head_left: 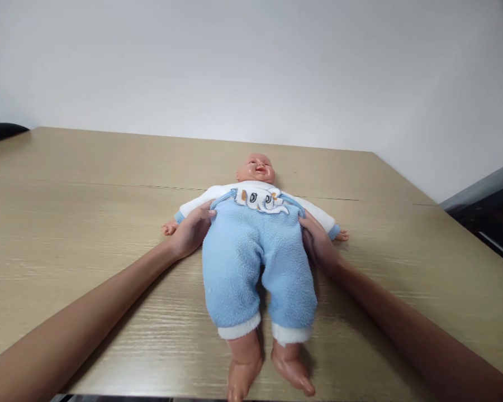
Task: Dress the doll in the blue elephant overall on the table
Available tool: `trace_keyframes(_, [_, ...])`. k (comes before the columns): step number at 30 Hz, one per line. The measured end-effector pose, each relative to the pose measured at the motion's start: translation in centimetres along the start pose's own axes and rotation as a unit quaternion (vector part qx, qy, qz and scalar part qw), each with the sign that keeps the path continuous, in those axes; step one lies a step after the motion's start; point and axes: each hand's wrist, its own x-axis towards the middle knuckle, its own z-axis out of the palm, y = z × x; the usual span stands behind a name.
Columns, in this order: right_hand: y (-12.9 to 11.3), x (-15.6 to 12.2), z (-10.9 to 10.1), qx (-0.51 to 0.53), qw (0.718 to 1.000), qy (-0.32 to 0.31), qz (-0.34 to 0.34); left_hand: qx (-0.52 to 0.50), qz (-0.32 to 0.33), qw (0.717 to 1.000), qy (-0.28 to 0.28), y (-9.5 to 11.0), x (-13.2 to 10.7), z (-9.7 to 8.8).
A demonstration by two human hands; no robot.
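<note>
A baby doll (pixel 255 173) lies on its back on the table, head away from me and bare feet towards me. It wears a white long-sleeved top and fuzzy blue overalls (pixel 235 257) with white cuffs and an animal face on the chest. My left hand (pixel 190 229) is closed on the left edge of the overalls, below the blue strap, thumb on top. My right hand (pixel 318 240) holds the opposite edge the same way. The fingers of both hands are mostly hidden under the cloth and beside the doll's body.
The wooden table (pixel 88 223) has seams across its top and ends at a pale wall (pixel 235 67). A black curved object (pixel 2 133) shows at the left edge, and dark shiny things (pixel 486 218) stand beyond the table's right side.
</note>
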Motion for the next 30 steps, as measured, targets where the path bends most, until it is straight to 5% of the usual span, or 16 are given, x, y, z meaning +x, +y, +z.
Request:
trace_keyframes(9, [-0.8,0.3,-0.5,-0.021,1.000,0.008,-0.016,0.115,0.028,0.991,0.055,0.4,-0.1,-0.7])
trace_keyframes(15, [-1.0,-0.2,-2.0,-0.307,0.950,-0.017,-0.045,0.424,0.061,0.903,0.042,0.6,0.1,-2.0])
trace_keyframes(18, [-0.7,-0.6,-1.6,-0.270,0.961,-0.011,-0.051,0.392,0.053,0.917,0.051,0.3,-0.1,-1.3])
trace_keyframes(21, [-0.1,-0.9,0.0,-0.078,0.996,0.025,0.030,0.274,0.040,0.955,0.104,-0.8,-0.3,-0.2])
trace_keyframes(24, [0.2,-1.1,1.5,0.074,0.991,0.075,0.087,0.151,0.037,0.975,0.158,-1.9,-0.3,0.5])
trace_keyframes(30, [0.1,-0.9,1.5,0.074,0.991,0.091,0.070,0.127,0.035,0.979,0.155,-2.4,0.0,0.3])
